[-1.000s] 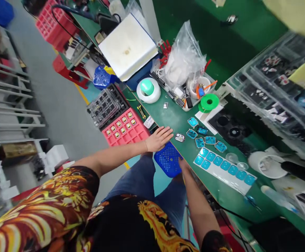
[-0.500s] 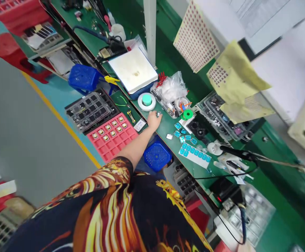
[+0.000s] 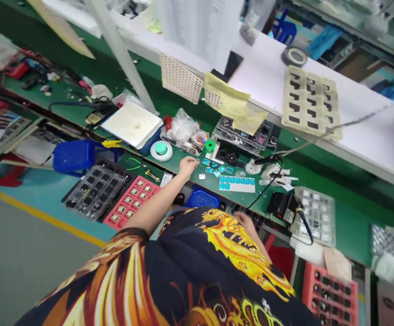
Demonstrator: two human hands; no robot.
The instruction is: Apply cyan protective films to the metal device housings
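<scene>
My left hand (image 3: 188, 167) reaches over the green bench, its fingers pinched on a small whitish piece (image 3: 197, 160) too small to name. Close beside it, a white square part (image 3: 202, 176) lies on the bench. Several small blue-covered parts (image 3: 216, 173) are scattered to its right. Beyond them a white strip (image 3: 239, 186) carries blue square pieces in rows. On the other side of the hand sits a white round dish with a turquoise top (image 3: 161, 150). My right hand (image 3: 244, 221) is low by the bench's front edge, partly behind my shirt; its fingers are unclear.
Left of my arm are a red tray (image 3: 129, 204) of small square parts and a dark compartment tray (image 3: 97, 190). A blue stool (image 3: 202, 198) stands under the bench edge. A soldering iron (image 3: 268, 160) and its cable cross the right side. A white shelf (image 3: 268, 54) overhangs the back.
The view has swung to the right, bringing more shelf and bench into sight. My right hand now shows near the bench edge. The left hand still pinches its small piece.
</scene>
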